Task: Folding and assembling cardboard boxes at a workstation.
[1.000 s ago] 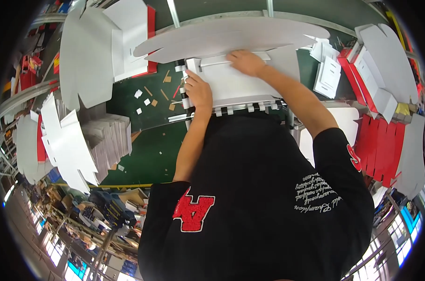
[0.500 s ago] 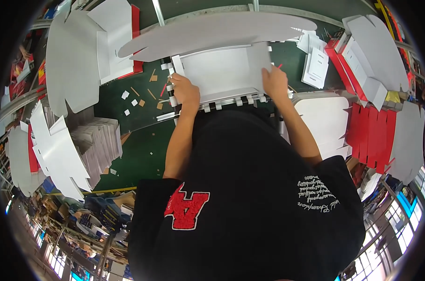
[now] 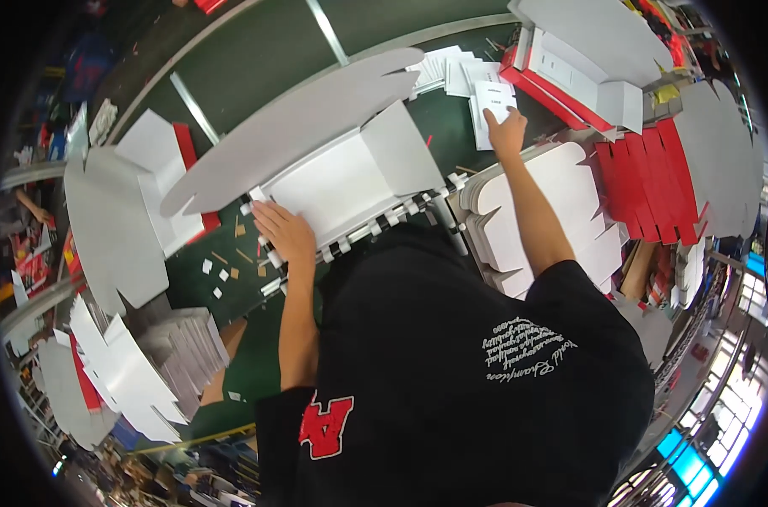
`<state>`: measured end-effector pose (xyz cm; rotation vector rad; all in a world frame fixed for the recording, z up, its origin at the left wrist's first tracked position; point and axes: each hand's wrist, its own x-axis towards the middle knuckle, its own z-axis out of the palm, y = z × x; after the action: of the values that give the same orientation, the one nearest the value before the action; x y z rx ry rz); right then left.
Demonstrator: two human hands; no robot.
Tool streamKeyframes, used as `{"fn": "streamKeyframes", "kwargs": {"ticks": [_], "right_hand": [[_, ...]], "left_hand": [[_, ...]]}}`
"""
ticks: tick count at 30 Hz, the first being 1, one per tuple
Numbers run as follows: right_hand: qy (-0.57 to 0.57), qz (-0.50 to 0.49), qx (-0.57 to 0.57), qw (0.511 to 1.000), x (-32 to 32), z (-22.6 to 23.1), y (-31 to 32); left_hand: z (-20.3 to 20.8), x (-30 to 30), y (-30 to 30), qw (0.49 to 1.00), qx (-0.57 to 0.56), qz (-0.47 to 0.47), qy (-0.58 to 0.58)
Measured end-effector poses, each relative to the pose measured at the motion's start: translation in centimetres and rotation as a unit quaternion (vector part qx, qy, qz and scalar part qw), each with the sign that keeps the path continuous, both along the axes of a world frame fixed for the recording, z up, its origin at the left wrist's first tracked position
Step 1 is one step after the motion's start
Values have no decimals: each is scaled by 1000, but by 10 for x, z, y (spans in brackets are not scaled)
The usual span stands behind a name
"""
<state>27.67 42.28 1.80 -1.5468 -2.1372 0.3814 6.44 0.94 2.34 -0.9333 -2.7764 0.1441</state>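
A white carton lies with its inside showing in a frame with white and black clips. Its long grey lid flap spreads out on the far side. My left hand rests on the carton's left end, fingers stretched out over the edge. Farther right, my right hand reaches onto a pile of white printed booklets, its fingers apart and touching the top one. Whether it grips that booklet does not show.
Flat white carton blanks are stacked to my right, beside red panels. Open red-and-white cartons stand at the far right and left. Upright grey sheets stand at the near left. Small scraps lie on the green table.
My right hand has left the carton's right end and moved right and away, onto the booklets. My left hand stays at the left end, its fingers now flatter. The view has turned.
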Motion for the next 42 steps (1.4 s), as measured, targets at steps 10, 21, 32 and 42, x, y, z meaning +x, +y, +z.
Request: {"fn": "streamKeyframes", "kwargs": {"ticks": [10,21,32,42], "right_hand": [[-221,-111,-175,953,-25,5,35],[236,-7,-195,952,39,7,29],[118,-175,-59,976,89,-38,39],[-239,108,21,965,66,-11,-29]], "left_hand": [[-20,61,32,913,135,-182,-340],[-33,45,46,926,35,-208,-314],[0,37,49,850,214,-131,-463],[-5,32,-6,871,261,-117,-400]]}}
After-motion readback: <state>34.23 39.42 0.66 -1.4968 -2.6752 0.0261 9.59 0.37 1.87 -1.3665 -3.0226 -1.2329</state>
